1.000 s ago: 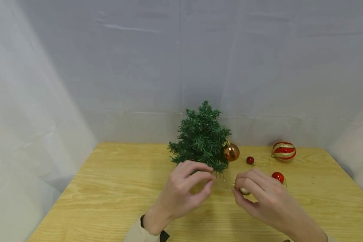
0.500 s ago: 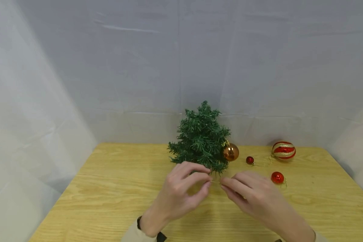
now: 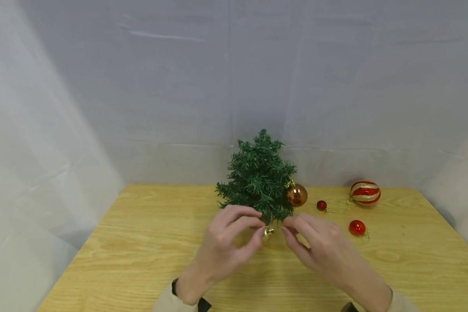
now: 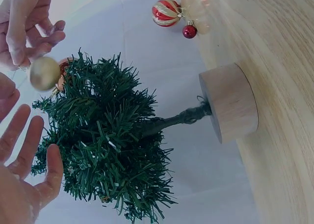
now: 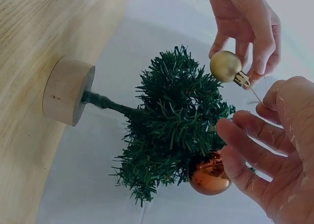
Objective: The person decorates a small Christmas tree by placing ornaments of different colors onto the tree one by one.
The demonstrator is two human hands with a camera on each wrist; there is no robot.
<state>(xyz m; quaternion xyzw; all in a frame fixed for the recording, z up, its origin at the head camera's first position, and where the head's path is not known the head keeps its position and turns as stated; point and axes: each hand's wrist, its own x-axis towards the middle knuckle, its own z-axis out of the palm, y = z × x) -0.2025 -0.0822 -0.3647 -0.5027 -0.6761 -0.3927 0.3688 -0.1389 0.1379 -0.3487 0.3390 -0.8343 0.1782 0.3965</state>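
A small matte-gold bauble (image 5: 225, 66) with a shiny cap (image 5: 241, 78) hangs between the hands, in front of the little artificial Christmas tree (image 3: 257, 173). My right hand (image 3: 321, 242) pinches the end of its gold string (image 5: 253, 92) between thumb and index finger, the other fingers spread. Close by the cap, my left hand (image 3: 228, 242) brings thumb and index fingertips together on the thin string; its other fingers are loosely bent. In the head view the left thumb covers most of the bauble. A copper bauble (image 3: 297, 195) hangs on the tree's right side.
Right of the tree lie a small dark-red bauble (image 3: 321, 205), a red bauble (image 3: 357, 228) and a red-and-gold striped bauble (image 3: 365, 192), all with strings. The tree's round wooden base (image 4: 229, 104) stands on the wooden table (image 3: 140, 242). White sheeting (image 3: 171, 86) rises behind.
My right hand has moved left, bringing the gold bauble to my left hand; the fingertips are now close together in front of the tree. The bauble's cap now shows beside the left thumb.
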